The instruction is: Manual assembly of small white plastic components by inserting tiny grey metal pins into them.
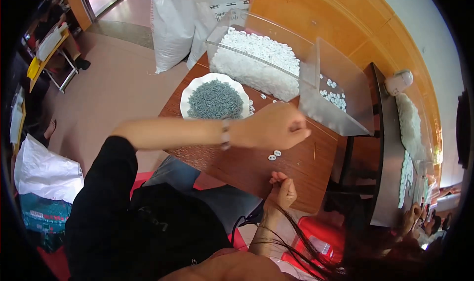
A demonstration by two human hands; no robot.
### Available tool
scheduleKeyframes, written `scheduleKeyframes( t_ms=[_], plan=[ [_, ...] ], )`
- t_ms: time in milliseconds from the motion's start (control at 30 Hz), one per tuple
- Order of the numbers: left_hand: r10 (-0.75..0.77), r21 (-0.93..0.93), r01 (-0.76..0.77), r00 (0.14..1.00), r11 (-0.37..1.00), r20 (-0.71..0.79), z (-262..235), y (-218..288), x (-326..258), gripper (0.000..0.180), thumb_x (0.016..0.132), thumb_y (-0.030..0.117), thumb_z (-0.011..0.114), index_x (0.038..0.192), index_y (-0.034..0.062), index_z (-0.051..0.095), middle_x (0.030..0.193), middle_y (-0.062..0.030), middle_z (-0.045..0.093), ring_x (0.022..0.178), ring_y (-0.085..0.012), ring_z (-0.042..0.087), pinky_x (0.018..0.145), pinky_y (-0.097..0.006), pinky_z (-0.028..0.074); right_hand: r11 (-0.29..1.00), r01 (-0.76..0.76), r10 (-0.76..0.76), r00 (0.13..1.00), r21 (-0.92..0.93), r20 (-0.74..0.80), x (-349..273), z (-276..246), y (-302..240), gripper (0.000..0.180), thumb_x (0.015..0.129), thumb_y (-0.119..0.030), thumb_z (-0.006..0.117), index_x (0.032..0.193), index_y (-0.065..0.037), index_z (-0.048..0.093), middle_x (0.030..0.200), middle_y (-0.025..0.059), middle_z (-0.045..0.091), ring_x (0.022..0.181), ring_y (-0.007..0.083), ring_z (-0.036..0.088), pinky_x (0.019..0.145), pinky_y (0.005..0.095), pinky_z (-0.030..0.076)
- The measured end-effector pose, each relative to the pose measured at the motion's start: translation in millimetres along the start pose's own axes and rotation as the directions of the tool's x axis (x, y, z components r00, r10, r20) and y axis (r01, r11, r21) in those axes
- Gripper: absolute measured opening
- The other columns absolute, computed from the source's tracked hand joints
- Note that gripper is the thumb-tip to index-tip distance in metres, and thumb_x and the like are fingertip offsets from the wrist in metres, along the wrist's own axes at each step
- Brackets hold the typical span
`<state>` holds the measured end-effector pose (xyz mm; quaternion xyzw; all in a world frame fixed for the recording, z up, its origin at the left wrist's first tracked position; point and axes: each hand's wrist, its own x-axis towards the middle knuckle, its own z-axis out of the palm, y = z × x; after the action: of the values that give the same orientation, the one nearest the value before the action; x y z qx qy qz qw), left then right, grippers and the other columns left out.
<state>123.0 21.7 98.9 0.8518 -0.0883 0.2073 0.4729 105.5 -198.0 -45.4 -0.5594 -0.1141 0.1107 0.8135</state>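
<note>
My left hand (pixel 273 126) is stretched across the wooden table, a bracelet on its wrist. Its fingers curl closed, slightly blurred, and whatever may be in them is hidden. Nearer to me, at the table's front edge, my right hand (pixel 283 190) has its fingers bent and closed; I cannot make out anything in it. Two small white oval pieces with dark holes (pixel 274 155) lie on the table (pixel 232 167) between the hands. Behind my left forearm is a white scalloped plate (pixel 185 94) heaped with small grey-blue rods (pixel 216 101).
A clear bin (pixel 212 37) full of white pieces stands at the back, beside another clear bin (pixel 358 103) holding a few. White sacks (pixel 173 29) stand behind. On the right, another table (pixel 387 182) bears more pieces near another person's hand (pixel 411 218). A red stool (pixel 321 231) is below.
</note>
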Motion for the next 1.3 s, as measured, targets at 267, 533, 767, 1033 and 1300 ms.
scheduleKeyframes(
  t_ms=[267,533,767,1033,1300],
  plan=[
    [0.262,0.638,-0.268,0.959,0.722,0.106,38,-43,154,0.018,0.073,0.014,0.061,0.073,-0.0036,0.066,0.076,-0.0203,0.065,0.074,-0.0392,0.062,0.067,-0.047,0.050,0.979,0.019,-0.020,1.000,-0.202,-0.006,4,16,0,0.033,0.098,-0.024,0.054,0.097,0.006,0.065,0.088,0.0153,0.069,0.075,0.0166,0.061,0.074,0.0293,0.049],
    [-0.069,0.569,-0.077,0.971,0.819,0.231,52,-54,177,0.019,0.077,0.013,0.057,0.078,-0.0029,0.068,0.084,-0.0258,0.066,0.081,-0.0431,0.065,0.070,-0.046,0.052,0.986,0.006,-0.003,1.000,-0.168,0.019,5,11,2,0.032,0.099,-0.022,0.053,0.097,0.008,0.065,0.089,0.0160,0.069,0.077,0.0162,0.060,0.074,0.0285,0.049],
    [0.316,0.412,-0.280,0.949,0.867,-0.019,37,-64,119,0.017,0.080,0.009,0.052,0.070,0.0002,0.063,0.071,-0.0194,0.062,0.068,-0.0410,0.059,0.063,-0.049,0.044,0.989,0.002,0.011,0.996,-0.146,0.087,9,8,1,0.034,0.099,-0.023,0.052,0.099,0.008,0.065,0.091,0.0169,0.069,0.078,0.0169,0.061,0.075,0.0287,0.049],
    [-0.287,-0.013,0.288,0.956,0.958,0.054,-3,-3,-96,0.006,0.085,0.002,0.059,0.083,0.0027,0.065,0.078,-0.0079,0.062,0.061,-0.0170,0.057,0.054,-0.029,0.044,0.898,-0.095,0.180,0.970,-0.430,0.162,26,25,-33,0.024,0.096,-0.018,0.057,0.097,0.003,0.067,0.092,0.0104,0.070,0.076,0.0149,0.062,0.071,0.0275,0.049],
    [-0.455,-0.149,0.439,0.886,0.886,-0.090,8,-27,-172,0.009,0.086,0.001,0.060,0.091,0.0020,0.068,0.083,-0.0037,0.061,0.059,-0.0067,0.050,0.051,-0.021,0.038,0.369,0.398,-0.134,0.917,-0.840,0.376,98,51,-25,0.014,0.086,-0.011,0.064,0.097,-0.004,0.069,0.086,0.0123,0.068,0.078,0.0257,0.062,0.073,0.0342,0.048]
  ],
)
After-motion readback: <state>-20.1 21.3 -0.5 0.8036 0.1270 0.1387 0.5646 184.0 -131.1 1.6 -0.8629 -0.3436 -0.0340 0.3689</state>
